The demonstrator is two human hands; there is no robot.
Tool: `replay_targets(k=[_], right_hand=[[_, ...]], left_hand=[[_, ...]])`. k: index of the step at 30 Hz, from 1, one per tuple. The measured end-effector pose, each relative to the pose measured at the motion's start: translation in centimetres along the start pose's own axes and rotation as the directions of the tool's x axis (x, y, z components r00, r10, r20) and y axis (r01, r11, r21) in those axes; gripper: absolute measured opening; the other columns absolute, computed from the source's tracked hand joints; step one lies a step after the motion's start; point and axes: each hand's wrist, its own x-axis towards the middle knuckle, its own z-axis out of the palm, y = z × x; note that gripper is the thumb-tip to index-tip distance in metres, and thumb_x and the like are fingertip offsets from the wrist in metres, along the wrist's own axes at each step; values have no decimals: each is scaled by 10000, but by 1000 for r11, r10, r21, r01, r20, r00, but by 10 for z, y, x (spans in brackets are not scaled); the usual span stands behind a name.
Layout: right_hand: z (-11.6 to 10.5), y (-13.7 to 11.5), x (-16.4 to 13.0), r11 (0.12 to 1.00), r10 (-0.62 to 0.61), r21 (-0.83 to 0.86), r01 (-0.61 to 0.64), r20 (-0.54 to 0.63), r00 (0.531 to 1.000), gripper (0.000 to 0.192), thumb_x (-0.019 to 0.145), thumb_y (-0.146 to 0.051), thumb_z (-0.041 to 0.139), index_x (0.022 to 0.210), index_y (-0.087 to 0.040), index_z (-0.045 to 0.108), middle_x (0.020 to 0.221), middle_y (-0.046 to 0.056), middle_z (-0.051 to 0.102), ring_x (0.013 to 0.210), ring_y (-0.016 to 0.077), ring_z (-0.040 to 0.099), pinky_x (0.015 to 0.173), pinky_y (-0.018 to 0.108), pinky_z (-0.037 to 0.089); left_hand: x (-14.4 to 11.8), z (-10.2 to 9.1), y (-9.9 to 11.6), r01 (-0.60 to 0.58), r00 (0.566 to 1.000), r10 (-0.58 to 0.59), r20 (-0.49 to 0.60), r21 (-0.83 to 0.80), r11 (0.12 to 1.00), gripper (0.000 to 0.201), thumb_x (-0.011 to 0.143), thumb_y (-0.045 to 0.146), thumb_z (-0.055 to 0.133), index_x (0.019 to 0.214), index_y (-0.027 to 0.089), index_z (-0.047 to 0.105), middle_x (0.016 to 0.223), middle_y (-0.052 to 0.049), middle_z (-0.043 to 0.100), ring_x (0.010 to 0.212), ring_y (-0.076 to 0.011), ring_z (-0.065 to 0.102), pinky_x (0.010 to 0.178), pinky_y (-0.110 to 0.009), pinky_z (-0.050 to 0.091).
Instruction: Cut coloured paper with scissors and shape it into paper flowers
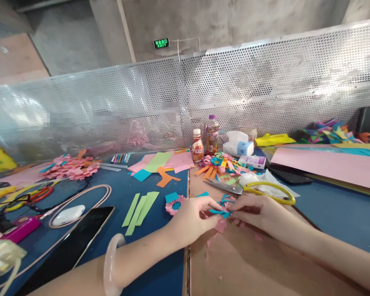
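Between my two hands is a small piece of cut blue and pink paper (220, 213), held over the brown board. My left hand (195, 218), with a pale bangle on its wrist, pinches the paper from the left between thumb and fingers. From the right, my right hand (255, 211) grips its other side with bent fingers. The fingers partly hide the paper's shape. Just left of my left hand lies a pink and blue paper ring (175, 204). Scissors with yellow handles (271, 190) rest right behind my right hand.
Green paper strips (141, 211) and a phone (70, 242) lie on the blue table at left. Behind stand two bottles (197, 147), a tissue pack (238, 144) and colourful paper flowers (223, 162). Large pink sheets (329, 166) lie at right. A perforated metal screen (265, 90) closes off the back.
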Motion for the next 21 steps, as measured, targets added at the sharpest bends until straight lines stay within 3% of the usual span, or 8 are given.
replay_targets(k=[11, 21], right_hand=[[-5, -8, -7, 991, -62, -120, 61, -5, 998, 209, 817, -348, 509, 784, -233, 680, 743, -14, 619, 447, 56, 501, 392, 163, 410], [-3, -2, -2, 998, -46, -40, 47, 24, 999, 232, 817, -386, 512, 929, -245, 658, 751, 5, 621, 579, 108, 554, 400, 166, 430]], left_hand=[[0, -1, 3, 17, 1000, -17, -5, 41, 999, 206, 753, 217, 563, 932, 178, 657, 939, -35, 689, 812, -168, 635, 729, -277, 491], [0, -2, 4, 0, 1000, 0, 3, 47, 999, 200, 759, 240, 568, 928, 173, 651, 895, -34, 690, 823, -164, 638, 729, -259, 484]])
